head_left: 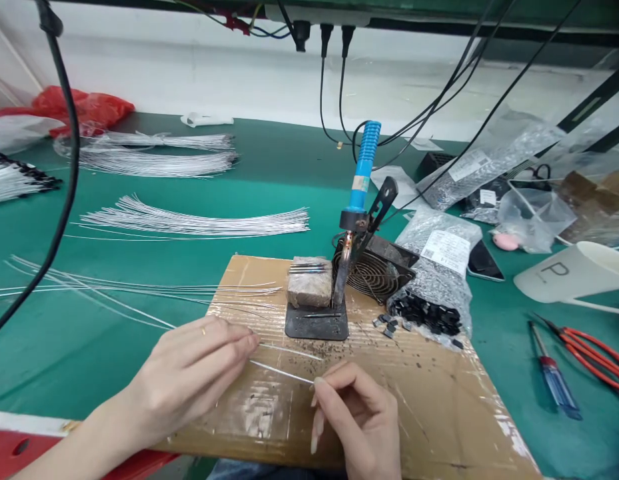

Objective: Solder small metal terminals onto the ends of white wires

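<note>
My left hand (189,377) pinches thin white wires (282,369) over a cardboard sheet (429,393) covered with tape. My right hand (362,417) is closed, its thumb and forefinger pinching the tip of one wire near the middle of the cardboard. Just beyond the hands a blue-handled soldering iron (362,180) rests tip-down in a black stand (316,323), beside a brownish sponge block (309,283). Small black parts (424,313) spill from a clear bag right of the stand.
Bundles of white wires (194,223) lie across the green table to the left and back. A small fan (376,270) stands behind the iron. A blue screwdriver (556,380), red-handled cutters (596,357), a white cup (572,273) and plastic bags lie at the right.
</note>
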Motion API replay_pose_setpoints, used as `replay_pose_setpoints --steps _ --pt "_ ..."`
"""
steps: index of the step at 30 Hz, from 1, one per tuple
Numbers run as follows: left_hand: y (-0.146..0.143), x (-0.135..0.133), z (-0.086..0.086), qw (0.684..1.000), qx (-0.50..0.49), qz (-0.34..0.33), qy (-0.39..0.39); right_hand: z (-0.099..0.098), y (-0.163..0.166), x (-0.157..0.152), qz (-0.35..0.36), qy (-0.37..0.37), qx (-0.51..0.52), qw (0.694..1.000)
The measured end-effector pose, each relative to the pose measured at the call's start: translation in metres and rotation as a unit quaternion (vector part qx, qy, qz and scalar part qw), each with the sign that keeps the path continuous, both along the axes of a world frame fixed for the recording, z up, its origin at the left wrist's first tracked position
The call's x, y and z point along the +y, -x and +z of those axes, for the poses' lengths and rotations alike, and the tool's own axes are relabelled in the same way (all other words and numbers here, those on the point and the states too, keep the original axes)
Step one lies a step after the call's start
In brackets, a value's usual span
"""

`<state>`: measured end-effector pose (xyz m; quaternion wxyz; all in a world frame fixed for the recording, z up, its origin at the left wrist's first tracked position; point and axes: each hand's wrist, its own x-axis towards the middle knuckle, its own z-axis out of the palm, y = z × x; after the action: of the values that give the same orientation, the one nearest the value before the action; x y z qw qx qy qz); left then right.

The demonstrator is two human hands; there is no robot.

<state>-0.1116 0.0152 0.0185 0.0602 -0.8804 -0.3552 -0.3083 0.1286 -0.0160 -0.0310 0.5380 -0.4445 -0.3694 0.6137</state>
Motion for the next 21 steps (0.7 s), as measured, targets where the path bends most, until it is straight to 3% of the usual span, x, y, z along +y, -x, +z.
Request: replay_pose_setpoints --steps 5,14,18,21 --pt "0.001 -0.01 -0.011 0.987 0.152 0.002 -0.055 0.001 -0.001 0.004 0.015 0.034 0.048 0.998" --pt "-0.005 -0.008 -0.021 0.988 0.129 -0.025 -0.083 -0.006 -0.004 0.006 0.019 0.016 0.103 0.994" --pt "-0.018 -0.007 -0.026 0.999 -0.007 0.03 0.034 -0.008 -0.005 0.004 -0.014 -0.026 0.069 0.997" --pt "-0.033 -0.01 -0.025 0.976 -0.093 0.094 0.17 -0.011 -0.008 0.002 -0.035 -0.04 0.035 0.998"
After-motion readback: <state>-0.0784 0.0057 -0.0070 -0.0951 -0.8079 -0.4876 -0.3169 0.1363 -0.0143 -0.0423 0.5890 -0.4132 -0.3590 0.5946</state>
